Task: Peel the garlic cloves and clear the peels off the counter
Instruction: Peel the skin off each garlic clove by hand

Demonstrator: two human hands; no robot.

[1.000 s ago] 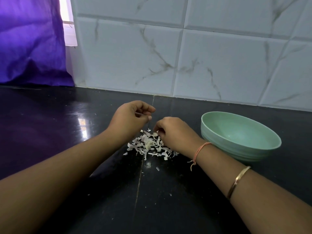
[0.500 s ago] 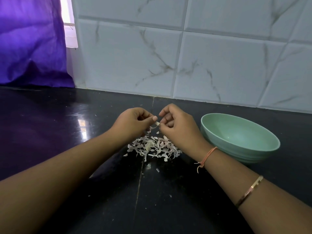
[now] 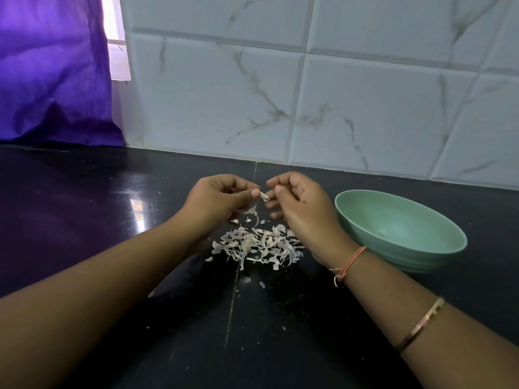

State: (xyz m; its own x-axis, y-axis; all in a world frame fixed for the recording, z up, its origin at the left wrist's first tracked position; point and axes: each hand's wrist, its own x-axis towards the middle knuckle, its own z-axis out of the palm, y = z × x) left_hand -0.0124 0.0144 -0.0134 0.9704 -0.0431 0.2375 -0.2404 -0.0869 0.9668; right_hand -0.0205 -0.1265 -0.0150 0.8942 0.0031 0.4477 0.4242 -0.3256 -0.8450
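My left hand (image 3: 217,199) pinches a small garlic clove (image 3: 264,196) between thumb and fingers, a strip of skin dangling below it. My right hand (image 3: 302,204) is right beside it, thumb and forefinger curled at the clove's tip; whether they grip it I cannot tell. Both hands hover a little above a pile of pale garlic peels (image 3: 259,245) on the black counter (image 3: 84,220). A light green bowl (image 3: 438,254) stands to the right of my right hand; its visible inside looks bare.
A white marble-tiled wall (image 3: 337,94) runs along the back of the counter. A purple curtain (image 3: 50,68) hangs at the far left. Small peel flecks (image 3: 262,284) lie scattered in front of the pile along the counter seam.
My right hand rose from the peel pile and met the left hand at the clove. Both hands lifted slightly, and a strip of skin now hangs from the clove.
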